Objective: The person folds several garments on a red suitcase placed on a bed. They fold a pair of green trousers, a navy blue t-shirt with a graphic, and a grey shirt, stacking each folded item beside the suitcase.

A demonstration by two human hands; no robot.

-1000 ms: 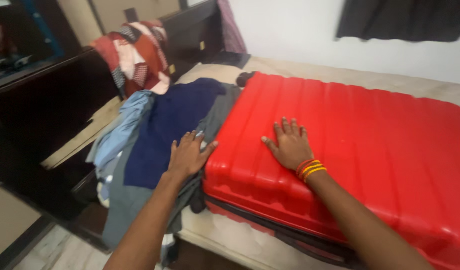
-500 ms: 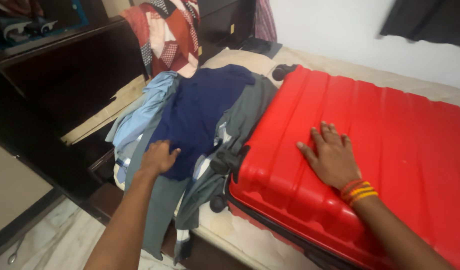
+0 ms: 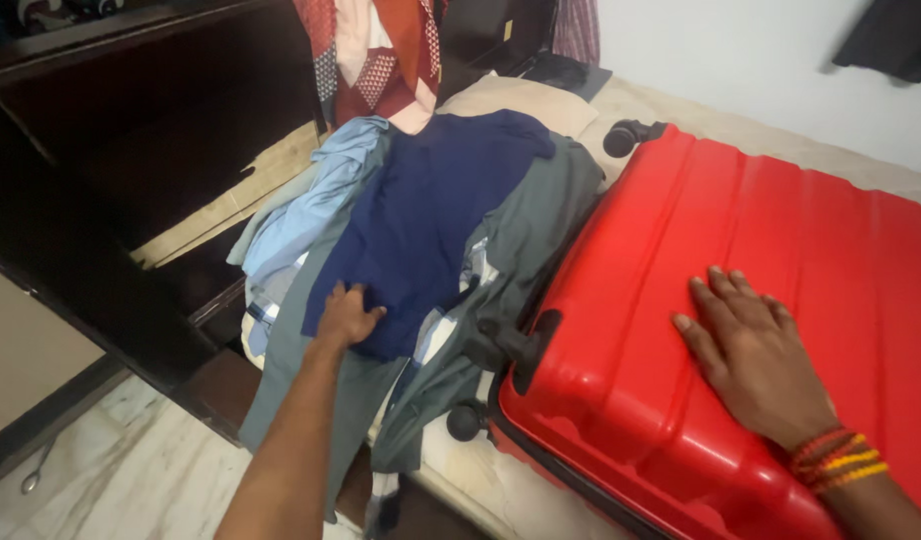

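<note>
Down at the pile, the left hand [image 3: 347, 318] curls its fingers [image 3: 369, 316] onto the lower edge of a navy garment [image 3: 421, 225], pinching the cloth. That garment tops a heap of grey clothes [image 3: 526, 235] and a light blue shirt [image 3: 311, 200] hanging over the bed's near edge. Beside it, the right hand [image 3: 756, 355] lies flat, fingers spread, holding nothing, on a ribbed red suitcase [image 3: 701, 250] whose black wheels [image 3: 467, 421] touch the beige mattress [image 3: 461, 470]. Pale floor tiles [image 3: 111, 470] lie below.
</note>
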